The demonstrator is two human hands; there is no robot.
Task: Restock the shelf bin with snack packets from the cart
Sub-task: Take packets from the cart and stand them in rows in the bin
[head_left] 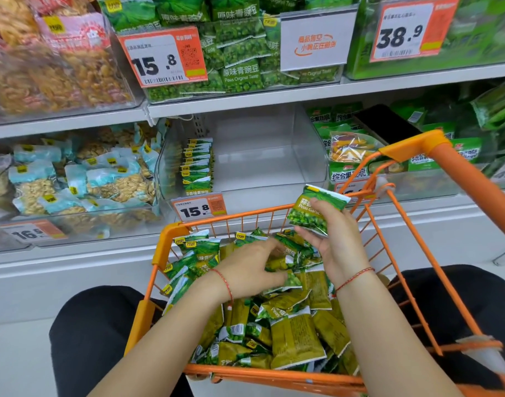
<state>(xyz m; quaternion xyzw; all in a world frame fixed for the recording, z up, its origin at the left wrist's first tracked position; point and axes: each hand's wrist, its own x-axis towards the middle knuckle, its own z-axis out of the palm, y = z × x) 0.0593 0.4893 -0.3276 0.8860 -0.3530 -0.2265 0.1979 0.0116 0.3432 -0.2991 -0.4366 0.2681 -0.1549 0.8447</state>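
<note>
Right hand [336, 239] gripping a green packet [314, 209] above the cart [171, 239], left hand [250, 270] curled around packets in the pile [288, 330]

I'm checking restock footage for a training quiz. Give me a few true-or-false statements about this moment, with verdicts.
1. The right hand holds a green packet above the cart. True.
2. The left hand is up at the shelf. False: it is down among the packets in the cart.
3. The clear bin behind the cart is full. False: it holds only one row of packets at its left side.
4. The tag on that bin reads 15.8. True.
5. The cart is blue. False: it is orange.
</note>
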